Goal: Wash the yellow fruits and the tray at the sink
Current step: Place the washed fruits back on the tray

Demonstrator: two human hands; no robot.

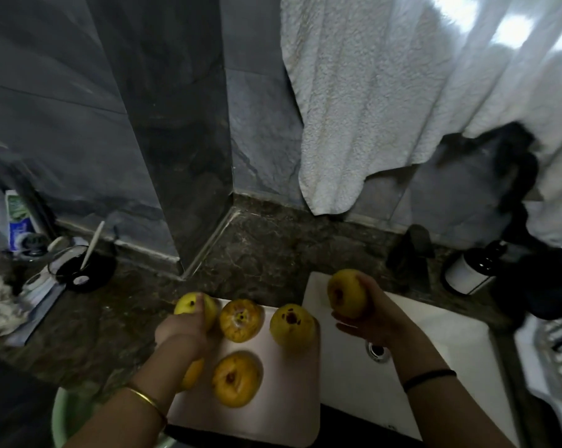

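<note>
A pale pink tray (273, 399) lies on the dark counter just left of the white sink (434, 350). Several yellow fruits with brown spots sit on it: one at the back middle (241, 320), one at the back right (292, 324), one at the front (237, 378), and one half hidden under my left wrist (192, 376). My left hand (182, 331) grips a yellow fruit (189, 305) at the tray's back left corner. My right hand (367, 315) holds another yellow fruit (346, 293) above the sink's back left part.
A white towel (370, 108) hangs over the wall behind the sink. A black tap (409, 250) and a dark bottle (473, 270) stand behind the basin. A cup with a brush (82, 263) and a tube (18, 221) stand at left. A green bowl rim (66, 421) shows at bottom left.
</note>
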